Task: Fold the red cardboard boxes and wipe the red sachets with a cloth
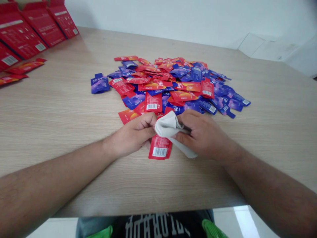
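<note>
Between my hands, a red sachet (160, 147) with a barcode is held up near the front of the table. My left hand (138, 132) is closed, pinching the sachet's left side with thumb and fingers. A folded white cloth (168, 125) is gripped in my right hand (201, 134), and it covers the sachet's upper part. One end of the cloth hangs down below the right fingers. Just beyond both hands lies a heap of red sachets (154, 101) and purple sachets (195, 73), loosely piled.
Several red boxes (41, 28) stand in a row at the far left, with a few red sachets (26, 67) in front of them. One purple sachet (99, 83) lies apart, left of the heap. A white wall (160, 19) borders the wooden table (267, 138) at the back.
</note>
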